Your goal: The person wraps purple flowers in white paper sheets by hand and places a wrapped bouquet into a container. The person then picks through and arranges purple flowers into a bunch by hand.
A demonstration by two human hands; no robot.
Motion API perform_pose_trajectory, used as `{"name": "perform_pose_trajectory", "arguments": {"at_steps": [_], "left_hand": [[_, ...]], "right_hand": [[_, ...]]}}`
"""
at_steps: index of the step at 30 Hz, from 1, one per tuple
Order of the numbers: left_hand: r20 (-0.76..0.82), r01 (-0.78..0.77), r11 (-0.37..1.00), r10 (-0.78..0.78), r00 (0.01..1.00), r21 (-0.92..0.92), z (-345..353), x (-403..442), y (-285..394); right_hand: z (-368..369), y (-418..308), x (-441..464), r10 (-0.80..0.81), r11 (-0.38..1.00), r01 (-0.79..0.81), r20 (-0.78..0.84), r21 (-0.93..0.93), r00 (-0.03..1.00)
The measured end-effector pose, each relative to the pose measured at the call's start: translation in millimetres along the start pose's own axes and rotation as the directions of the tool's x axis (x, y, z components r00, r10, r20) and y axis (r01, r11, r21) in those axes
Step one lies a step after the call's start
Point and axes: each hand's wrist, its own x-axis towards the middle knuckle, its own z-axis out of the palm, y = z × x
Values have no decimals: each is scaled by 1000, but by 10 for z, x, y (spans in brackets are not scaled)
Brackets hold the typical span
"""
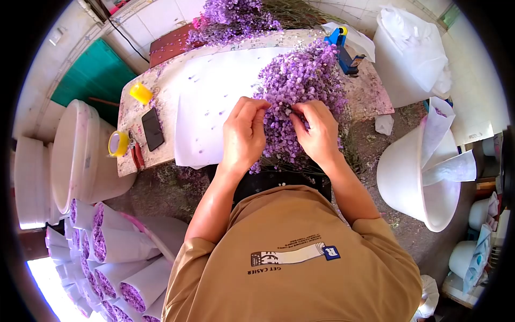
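Nearest to us is the brown shirt (295, 231), printed on its front, with bare forearms reaching away from it. To our left, paper-wrapped bundles (126, 244) of purple blooms lean together; to our right a white tub (399, 177) tilts on the floor with pale paper sleeves in it.

Ahead of us, both hands meet over the bunch of purple flowers (300, 78), on the right half of the worktable (165, 99). Its long axis runs from near to far, the far end leaning slightly right. The mass of blossom fills the far part and spills down to the near edge; thin green stems show low on the right, beneath the right forearm, pointing back toward us.

Our left hand (245, 131) is curled, thumb and forefinger drawn close at the blossoms; our right hand (315, 131) sits narrow among the flowers, thumb and forefinger nearly together. We cannot tell whether either pinches a sprig.

Beside the bunch lies a white sheet (214, 96). Left of it are red-handled pliers (138, 155), a phone (153, 130) and two tape rolls (140, 93). Beyond the bunch, to the right, stands a blue tape dispenser (350, 64); past the table's far edge, a second heap of purple flowers (230, 24) lies sideways, stems to the right.
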Motion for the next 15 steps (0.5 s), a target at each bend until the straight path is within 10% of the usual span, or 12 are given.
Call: {"name": "perform_pose_trajectory", "arguments": {"at_steps": [8, 11, 15], "left_hand": [[17, -19, 986, 17, 1000, 164, 99, 8, -174], [-69, 287, 899, -327, 943, -332, 67, -6, -137], [205, 520, 414, -601, 772, -747, -150, 91, 15]], "right_hand": [[6, -11, -13, -33, 999, 32, -40, -21, 999], [32, 11, -29, -52, 999, 51, -58, -7, 997], [84, 14, -61, -83, 996, 84, -40, 3, 996]]}}
